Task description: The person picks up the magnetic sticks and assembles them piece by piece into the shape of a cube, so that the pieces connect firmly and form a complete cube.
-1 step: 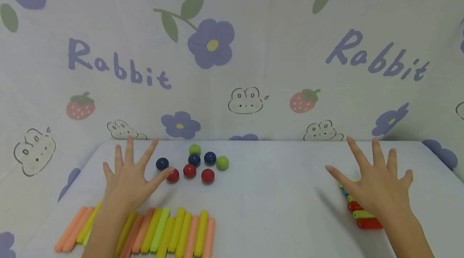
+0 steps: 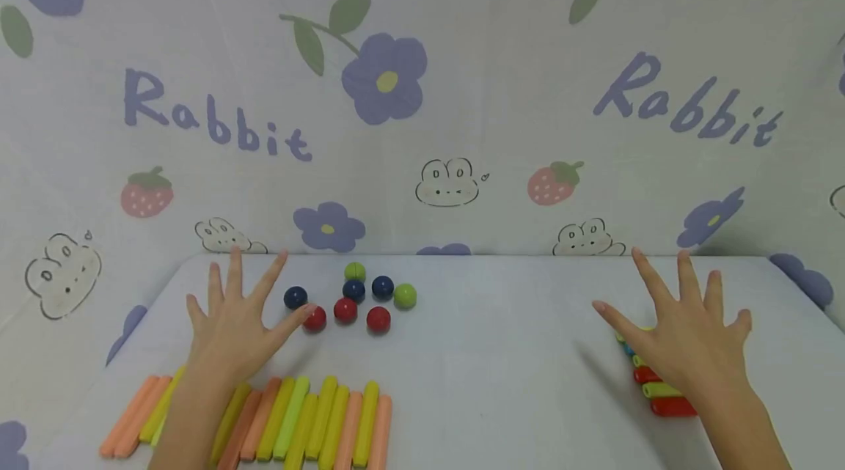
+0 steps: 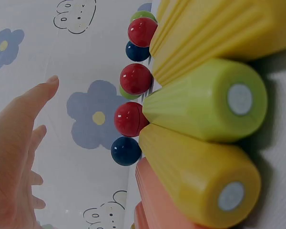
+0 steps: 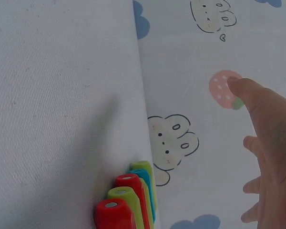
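My left hand is held above the table with fingers spread wide and nothing in it. Under its wrist lies a row of yellow, green and orange rods, with pale round inserts in their ends. Past the thumb sit several small balls, among them a red ball, a dark blue ball and a green ball. On the right, my right hand hovers with its fingers fanned out, also holding nothing. It partly hides a stack of shorter red, green and blue rods.
The white table ends at a pale cloth backdrop printed with flowers, rabbits and strawberries. White tabletop lies between the balls and the right-hand rods. A shadow falls left of the right wrist.
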`<state>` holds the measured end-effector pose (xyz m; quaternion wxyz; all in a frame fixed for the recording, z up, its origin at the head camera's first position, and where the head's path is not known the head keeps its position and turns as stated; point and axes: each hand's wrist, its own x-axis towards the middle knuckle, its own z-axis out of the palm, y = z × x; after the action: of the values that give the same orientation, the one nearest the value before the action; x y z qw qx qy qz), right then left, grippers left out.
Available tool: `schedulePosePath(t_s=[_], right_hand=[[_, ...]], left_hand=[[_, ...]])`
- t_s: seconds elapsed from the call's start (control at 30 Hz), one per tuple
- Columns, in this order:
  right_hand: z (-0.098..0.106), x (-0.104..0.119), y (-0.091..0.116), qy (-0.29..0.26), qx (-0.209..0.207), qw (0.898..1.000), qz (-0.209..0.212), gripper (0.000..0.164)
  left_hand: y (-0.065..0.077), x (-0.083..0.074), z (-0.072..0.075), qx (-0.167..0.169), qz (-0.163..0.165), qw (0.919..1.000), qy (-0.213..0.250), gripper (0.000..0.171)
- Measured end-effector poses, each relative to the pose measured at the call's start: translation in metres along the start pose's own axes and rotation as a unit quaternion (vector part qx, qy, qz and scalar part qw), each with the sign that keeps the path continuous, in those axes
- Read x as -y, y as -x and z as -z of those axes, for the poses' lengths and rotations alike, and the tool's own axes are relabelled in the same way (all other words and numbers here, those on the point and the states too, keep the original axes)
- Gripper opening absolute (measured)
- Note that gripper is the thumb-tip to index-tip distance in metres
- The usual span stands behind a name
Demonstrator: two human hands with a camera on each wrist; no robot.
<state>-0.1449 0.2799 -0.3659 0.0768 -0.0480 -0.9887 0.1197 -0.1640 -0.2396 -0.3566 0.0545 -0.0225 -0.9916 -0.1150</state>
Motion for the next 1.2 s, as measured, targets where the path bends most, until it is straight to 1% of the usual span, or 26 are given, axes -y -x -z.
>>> schedulePosePath(t_s=[0.27, 0.47, 0.63, 0.97, 1.07, 1.2], right_hand=[[0.000, 0.008, -0.002, -0.008, 0.017, 1.000, 0.002, 0.100], [-0.003, 0.025, 0.000, -0.025, 0.017, 0.999, 0.024, 0.100], [-0.007, 0.046, 0.000, -0.042, 0.027, 0.998, 0.043, 0.100], [-0.009, 0.084, -0.001, -0.055, 0.026, 0.996, 0.069, 0.097], [-0.008, 0.095, -0.001, -0.061, 0.022, 0.995, 0.077, 0.089], [-0.013, 0.109, 0.002, -0.082, -0.008, 0.991, 0.109, 0.072]], left_hand=[[-0.003, 0.000, -0.002, 0.005, -0.002, 1.0000, 0.001, 0.095], [-0.006, -0.005, 0.001, -0.004, -0.005, 0.9999, 0.008, 0.093], [-0.011, -0.016, 0.003, -0.014, -0.008, 0.9996, 0.023, 0.092], [-0.022, -0.043, -0.006, -0.001, -0.015, 0.9988, 0.047, 0.091], [-0.023, -0.050, -0.009, 0.002, -0.016, 0.9981, 0.060, 0.088], [-0.022, -0.057, -0.013, -0.006, -0.023, 0.9975, 0.066, 0.080]])
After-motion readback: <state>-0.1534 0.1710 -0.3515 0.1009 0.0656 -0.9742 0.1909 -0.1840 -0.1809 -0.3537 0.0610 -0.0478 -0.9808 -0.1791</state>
